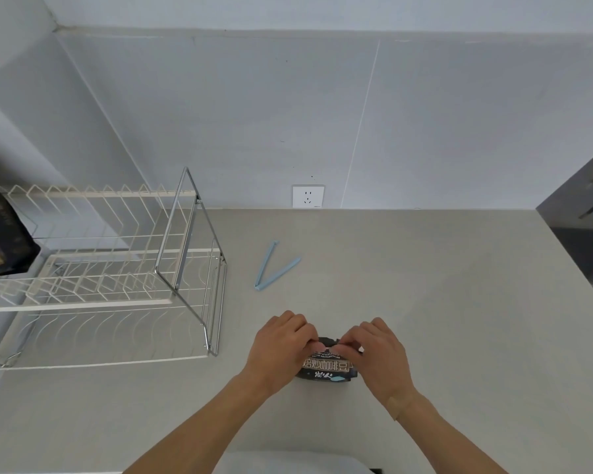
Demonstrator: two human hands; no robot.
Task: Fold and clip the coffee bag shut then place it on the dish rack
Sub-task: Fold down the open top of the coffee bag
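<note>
A small black coffee bag (326, 368) with white lettering stands on the grey counter near the front. My left hand (278, 347) and my right hand (379, 354) both pinch its top edge, fingers closed over the fold, hiding most of the bag's top. A light blue bag clip (269, 270) lies open in a V on the counter, behind the bag and apart from both hands. The white wire dish rack (117, 268) with chrome frame stands to the left.
Another dark bag (0, 241) sits on the rack's upper left end. A wall socket (308, 196) is on the back wall. A dark appliance (586, 227) borders the counter at the right. The counter's front edge runs below my forearms.
</note>
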